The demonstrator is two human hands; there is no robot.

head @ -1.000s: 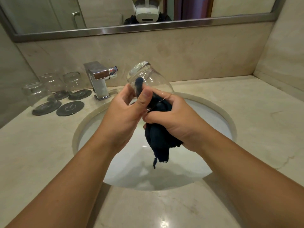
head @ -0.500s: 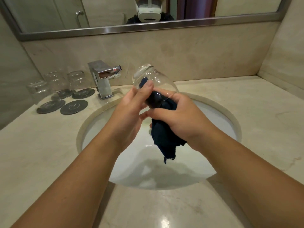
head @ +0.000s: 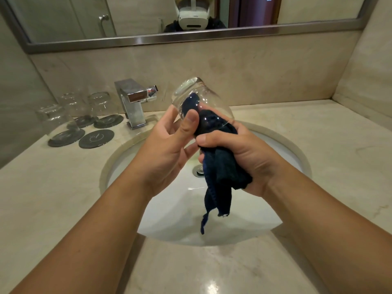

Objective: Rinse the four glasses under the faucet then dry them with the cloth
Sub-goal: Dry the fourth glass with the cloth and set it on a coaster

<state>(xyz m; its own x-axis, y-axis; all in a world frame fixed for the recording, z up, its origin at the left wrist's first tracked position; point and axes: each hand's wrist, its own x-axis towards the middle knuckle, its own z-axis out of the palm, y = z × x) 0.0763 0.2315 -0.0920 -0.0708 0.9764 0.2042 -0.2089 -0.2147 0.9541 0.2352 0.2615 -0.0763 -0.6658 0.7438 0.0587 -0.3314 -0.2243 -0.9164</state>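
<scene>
Over the white sink (head: 275,145) my left hand (head: 169,149) grips a clear glass (head: 199,96), base tilted up and away, thumb pressed on its side. A dark blue cloth (head: 222,172) is stuffed into the glass's mouth, and its loose end hangs down over the basin. My right hand (head: 239,153) grips the cloth just below the rim. Three other clear glasses stand upside down on dark coasters at the back left: one at the front (head: 56,119), one behind it (head: 72,105), one beside the faucet (head: 100,105).
A square chrome faucet (head: 133,102) stands behind the sink, no water running. One bare dark coaster (head: 96,138) lies in front of the glasses. Beige marble counter (head: 318,134) surrounds the basin, with walls at left and right and a mirror (head: 148,15) above.
The cloth has gone deeper into the glass. My left thumb has shifted along the glass's side, and both hands have moved slightly with it over the sink.
</scene>
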